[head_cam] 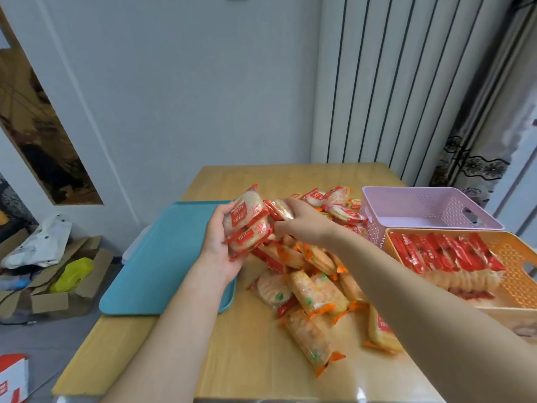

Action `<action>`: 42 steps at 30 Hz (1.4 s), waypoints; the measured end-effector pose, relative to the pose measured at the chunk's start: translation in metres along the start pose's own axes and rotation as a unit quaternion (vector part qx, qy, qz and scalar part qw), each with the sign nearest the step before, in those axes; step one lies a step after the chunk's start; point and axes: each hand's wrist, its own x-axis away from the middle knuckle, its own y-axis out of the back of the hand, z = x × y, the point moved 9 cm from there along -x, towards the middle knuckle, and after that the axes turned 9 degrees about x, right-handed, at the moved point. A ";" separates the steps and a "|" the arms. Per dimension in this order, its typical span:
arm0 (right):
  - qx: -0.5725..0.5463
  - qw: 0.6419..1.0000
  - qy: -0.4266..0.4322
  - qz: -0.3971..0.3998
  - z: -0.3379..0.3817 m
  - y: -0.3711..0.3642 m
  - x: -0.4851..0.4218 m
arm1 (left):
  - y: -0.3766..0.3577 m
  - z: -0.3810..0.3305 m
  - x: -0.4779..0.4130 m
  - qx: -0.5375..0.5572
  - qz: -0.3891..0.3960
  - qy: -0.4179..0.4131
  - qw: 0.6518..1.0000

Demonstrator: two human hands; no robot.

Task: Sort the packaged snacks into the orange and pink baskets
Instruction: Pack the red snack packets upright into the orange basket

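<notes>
My left hand grips a stack of red-labelled rice cracker packets above the table's middle. My right hand pinches one more red-labelled packet right beside that stack. Below both hands a pile of loose snack packets, red-ended and orange-ended, spreads over the wooden table. At the right, the orange basket holds a row of red packets. The pink basket behind it shows no packets inside.
A teal tray lies on the table's left part, under my left forearm. Cardboard boxes and bags sit on the floor to the left. A white radiator and a curtain stand behind the table.
</notes>
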 end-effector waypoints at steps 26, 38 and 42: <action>0.051 0.952 -0.164 -0.255 -0.181 0.219 0.220 | -0.263 0.182 0.049 -0.234 0.168 -0.058 0.956; 0.163 0.951 -0.237 -0.117 -0.227 0.193 0.217 | -0.210 0.170 0.037 -0.551 0.152 -0.187 0.799; 0.144 0.952 -0.203 -0.178 -0.217 0.195 0.210 | -0.200 0.163 0.042 -0.528 0.119 -0.206 0.815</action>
